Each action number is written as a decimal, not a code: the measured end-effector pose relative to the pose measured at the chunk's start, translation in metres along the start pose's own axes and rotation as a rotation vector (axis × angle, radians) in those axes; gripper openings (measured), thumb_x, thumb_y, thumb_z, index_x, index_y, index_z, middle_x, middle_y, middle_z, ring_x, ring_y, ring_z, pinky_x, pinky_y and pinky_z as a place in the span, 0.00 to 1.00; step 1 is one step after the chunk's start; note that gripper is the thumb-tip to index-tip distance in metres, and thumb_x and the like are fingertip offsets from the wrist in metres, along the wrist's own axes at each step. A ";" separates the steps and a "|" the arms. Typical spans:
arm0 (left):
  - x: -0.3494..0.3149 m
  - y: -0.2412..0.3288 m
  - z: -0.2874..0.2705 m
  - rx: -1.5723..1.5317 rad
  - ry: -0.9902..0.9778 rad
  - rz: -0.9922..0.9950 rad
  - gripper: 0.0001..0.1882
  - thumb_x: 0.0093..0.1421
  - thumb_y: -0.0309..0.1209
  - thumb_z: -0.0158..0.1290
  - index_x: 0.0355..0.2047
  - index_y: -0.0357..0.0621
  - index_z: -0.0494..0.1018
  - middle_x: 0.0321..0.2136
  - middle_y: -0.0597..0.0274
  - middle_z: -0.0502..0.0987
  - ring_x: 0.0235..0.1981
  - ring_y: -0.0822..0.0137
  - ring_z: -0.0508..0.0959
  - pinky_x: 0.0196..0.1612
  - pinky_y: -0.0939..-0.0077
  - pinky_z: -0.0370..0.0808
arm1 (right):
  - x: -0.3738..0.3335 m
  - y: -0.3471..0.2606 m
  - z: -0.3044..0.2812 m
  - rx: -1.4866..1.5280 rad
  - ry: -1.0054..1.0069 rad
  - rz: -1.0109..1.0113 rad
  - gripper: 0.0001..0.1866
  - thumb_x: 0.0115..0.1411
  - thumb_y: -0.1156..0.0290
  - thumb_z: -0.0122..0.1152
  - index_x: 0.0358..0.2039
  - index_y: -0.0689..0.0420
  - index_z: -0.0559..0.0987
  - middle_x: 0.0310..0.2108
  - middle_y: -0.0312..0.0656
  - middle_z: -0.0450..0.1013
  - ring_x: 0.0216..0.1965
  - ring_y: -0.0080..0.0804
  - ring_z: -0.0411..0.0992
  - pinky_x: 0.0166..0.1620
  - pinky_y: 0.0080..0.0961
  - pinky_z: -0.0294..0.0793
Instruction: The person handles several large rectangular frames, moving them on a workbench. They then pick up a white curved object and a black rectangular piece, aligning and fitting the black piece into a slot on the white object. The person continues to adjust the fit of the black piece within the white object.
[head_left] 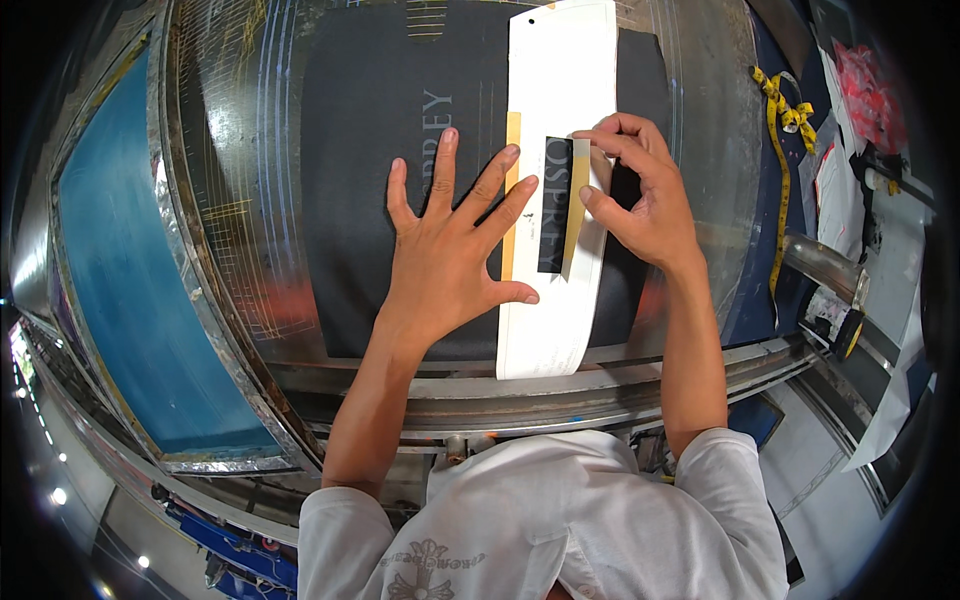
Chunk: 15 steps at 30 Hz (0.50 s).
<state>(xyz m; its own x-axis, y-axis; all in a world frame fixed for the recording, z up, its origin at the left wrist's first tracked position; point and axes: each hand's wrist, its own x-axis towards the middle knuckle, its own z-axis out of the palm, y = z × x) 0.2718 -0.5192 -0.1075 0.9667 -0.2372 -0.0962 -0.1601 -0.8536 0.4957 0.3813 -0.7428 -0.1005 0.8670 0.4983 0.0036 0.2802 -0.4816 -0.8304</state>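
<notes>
A long white card template (553, 330) lies across a dark fabric panel (345, 250) that bears printed lettering. A rectangular window (553, 215) is cut in the card, and more lettering shows through it. Along the window's right side a flap (579, 205) with a yellowish strip stands tilted up. My right hand (645, 195) pinches this flap between thumb and fingers. My left hand (447, 255) lies flat with its fingers spread, partly on the panel. Its thumb and index fingertip rest on the card's left part, beside another yellowish strip (513, 150).
A framed blue mesh screen (150, 270) stands at the left. A metal rail (470, 400) runs along the table's near edge. At the right lie a yellow measuring tape (783, 190), a metal cylinder (825, 268) and crumpled red-pink material (868, 95).
</notes>
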 end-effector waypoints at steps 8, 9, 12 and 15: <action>-0.003 0.001 0.000 -0.002 0.002 -0.001 0.59 0.30 0.72 0.61 0.66 0.64 0.68 0.72 0.70 0.57 0.76 0.47 0.41 0.69 0.30 0.29 | -0.004 0.002 0.004 0.003 0.028 -0.036 0.25 0.45 0.71 0.71 0.48 0.55 0.83 0.47 0.42 0.69 0.50 0.37 0.70 0.55 0.32 0.69; -0.003 0.001 0.000 0.006 0.015 0.006 0.59 0.30 0.73 0.60 0.65 0.64 0.69 0.72 0.69 0.58 0.75 0.46 0.41 0.69 0.30 0.29 | -0.005 0.002 0.003 0.008 0.027 -0.039 0.25 0.45 0.71 0.71 0.48 0.55 0.83 0.47 0.42 0.69 0.50 0.37 0.70 0.55 0.32 0.69; 0.001 -0.002 0.003 0.026 0.042 0.018 0.59 0.31 0.75 0.58 0.65 0.63 0.69 0.72 0.69 0.58 0.75 0.46 0.41 0.69 0.30 0.29 | 0.000 0.006 0.002 -0.014 0.035 -0.065 0.25 0.45 0.72 0.70 0.48 0.55 0.83 0.47 0.43 0.69 0.50 0.37 0.70 0.55 0.32 0.69; 0.001 -0.002 0.003 0.038 0.045 0.016 0.59 0.30 0.75 0.57 0.65 0.63 0.69 0.72 0.69 0.59 0.75 0.46 0.42 0.69 0.30 0.29 | 0.000 0.006 0.001 0.022 0.027 -0.037 0.25 0.45 0.72 0.70 0.48 0.55 0.83 0.47 0.43 0.69 0.51 0.37 0.70 0.56 0.33 0.68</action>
<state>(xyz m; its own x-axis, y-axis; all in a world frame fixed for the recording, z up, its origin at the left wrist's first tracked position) 0.2725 -0.5192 -0.1113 0.9718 -0.2308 -0.0493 -0.1823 -0.8668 0.4641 0.3822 -0.7452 -0.1056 0.8670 0.4958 0.0493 0.3035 -0.4470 -0.8415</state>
